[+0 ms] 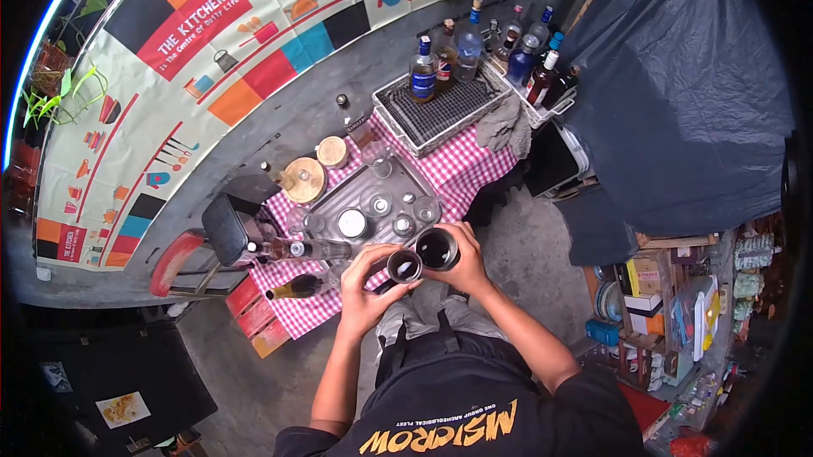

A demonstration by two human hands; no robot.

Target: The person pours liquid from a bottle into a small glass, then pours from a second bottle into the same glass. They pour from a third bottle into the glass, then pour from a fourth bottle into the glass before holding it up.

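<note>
My left hand (366,286) wraps its fingers around the small cup (404,265); my right hand (461,260) grips the dark tumbler (437,249), rims touching above the bench (461,171) edge. I judge keeping both rims level and close avoids spills.

From my remote feed, head camera view. The person wears a black short-sleeved T-shirt (474,410). The sleeves end above the elbow, so both forearms are bare. Across the shirt runs an orange block-letter print (440,433), seen upside down and hard to read from here; above it sits a small line of white lettering (440,412), too fine for me to make out. Lower body: grey trousers (428,321), visible at the knees. A dark strap or belt piece (444,327) lies over the trousers at the waist. Left hand (366,288) and right hand (461,266) are bare, ungloved. I see no watch or rings.
</note>
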